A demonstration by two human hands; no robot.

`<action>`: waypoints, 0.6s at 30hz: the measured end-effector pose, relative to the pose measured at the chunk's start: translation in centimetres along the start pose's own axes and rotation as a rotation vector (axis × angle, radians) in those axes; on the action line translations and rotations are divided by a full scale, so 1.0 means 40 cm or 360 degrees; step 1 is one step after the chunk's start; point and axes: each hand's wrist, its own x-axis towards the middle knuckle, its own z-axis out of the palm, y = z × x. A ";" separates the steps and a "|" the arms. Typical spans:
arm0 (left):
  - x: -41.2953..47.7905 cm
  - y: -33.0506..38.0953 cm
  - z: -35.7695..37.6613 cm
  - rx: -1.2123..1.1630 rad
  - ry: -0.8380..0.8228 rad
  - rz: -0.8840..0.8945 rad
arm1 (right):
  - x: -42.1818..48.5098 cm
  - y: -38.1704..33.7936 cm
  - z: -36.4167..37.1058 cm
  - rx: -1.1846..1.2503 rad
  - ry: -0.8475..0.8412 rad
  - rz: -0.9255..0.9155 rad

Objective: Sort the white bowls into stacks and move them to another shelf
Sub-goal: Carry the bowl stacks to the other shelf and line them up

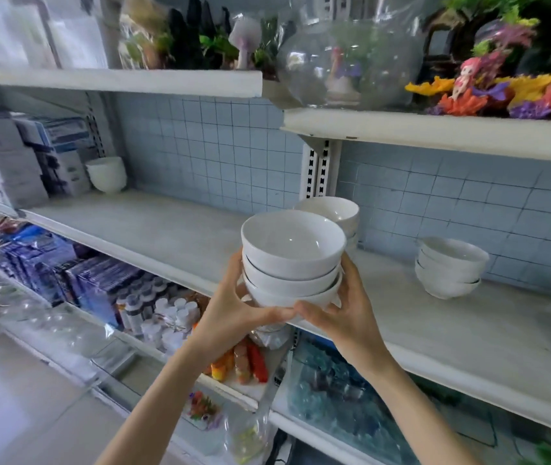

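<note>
1. A shop wall of pale blue square tiles [213, 146] carries white shelving boards at several heights.
2. The middle white shelf [468, 330] holds a stack of white ceramic bowls [448, 268] near the tiles on the right. Another white bowl stack [334, 209] stands beside the slotted upright.
3. A stack of three nested white round bowls [292, 263] is in front of that shelf's front edge, just in front of the stack by the upright. I cannot tell whether it touches the board.
4. The left hand [233, 310] and right hand [344, 313] cup this stack from opposite sides. The fingers [347, 266] curl round the lowest bowl, and the thumbs meet at its front.
5. Far left on the shelf stands a tall white cup-shaped bowl [106, 174] beside boxes.
6. The shelf above carries a clear round glass fishbowl [347, 62] and colourful mermaid ornaments [468, 82].
</note>
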 end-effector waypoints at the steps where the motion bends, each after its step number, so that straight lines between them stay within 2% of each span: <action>1: 0.007 -0.003 -0.035 0.0002 0.0004 0.0006 | 0.015 0.006 0.034 0.0008 0.0002 -0.0007; 10: 0.066 -0.045 -0.330 0.0049 -0.0001 0.0032 | 0.143 0.058 0.311 0.0024 0.0064 -0.0050; 18: 0.135 -0.117 -0.511 0.0031 -0.0001 -0.0017 | 0.248 0.126 0.459 -0.0012 0.0062 0.0006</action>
